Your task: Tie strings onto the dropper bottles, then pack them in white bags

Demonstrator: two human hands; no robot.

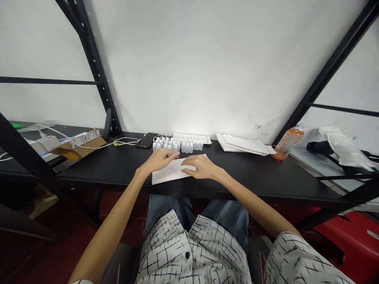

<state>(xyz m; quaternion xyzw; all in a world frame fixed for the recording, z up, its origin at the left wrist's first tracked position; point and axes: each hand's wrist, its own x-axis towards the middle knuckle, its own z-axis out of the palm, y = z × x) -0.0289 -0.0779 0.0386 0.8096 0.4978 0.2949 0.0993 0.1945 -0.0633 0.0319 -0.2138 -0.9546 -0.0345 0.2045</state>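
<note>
A flat white paper piece, perhaps an envelope, lies slightly askew near the front edge of the black table. My left hand rests over its upper left part, fingers stretched out and thumb apart, close to the small bottles. From the right, my right hand reaches over the paper, with a gap between its thumb and fingers. Neither hand visibly grips anything. Just behind the hands stand several small white squeeze bottles with narrow tips, in a cluster; my left hand hides some of them.
Behind the bottles lies a white strip-like packet. A black phone with a white cable is left of them. A stack of white papers and an orange drink bottle are to the right. Black rack posts flank the table.
</note>
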